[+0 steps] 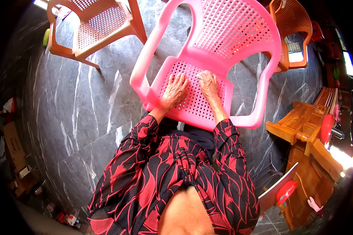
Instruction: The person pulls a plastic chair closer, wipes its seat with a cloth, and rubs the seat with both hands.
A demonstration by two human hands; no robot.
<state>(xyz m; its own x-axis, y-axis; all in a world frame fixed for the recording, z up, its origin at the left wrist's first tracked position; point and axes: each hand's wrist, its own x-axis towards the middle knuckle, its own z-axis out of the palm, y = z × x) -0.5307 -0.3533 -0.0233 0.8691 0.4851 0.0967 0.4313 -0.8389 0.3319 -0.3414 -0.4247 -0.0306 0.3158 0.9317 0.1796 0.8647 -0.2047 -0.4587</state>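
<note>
A pink plastic armchair (196, 103) with a perforated seat and back stands in front of me, its seat toward my body. My left hand (175, 91) lies on the left part of the seat, palm down, fingers stretched forward. On the right part of the seat rests my right hand (208, 84), its fingers curled. A small whitish patch shows at those fingertips; whether it is a scrap of cloth or something else I cannot make out. Both sleeves are black with a red pattern.
Brown plastic chairs stand at the far left (102, 24) and far right (292, 23). Wooden furniture (298, 123) is at my right, with a red round object (286, 192) near it. A cardboard box (14, 145) lies left. The floor (74, 105) is dark, white-veined tile.
</note>
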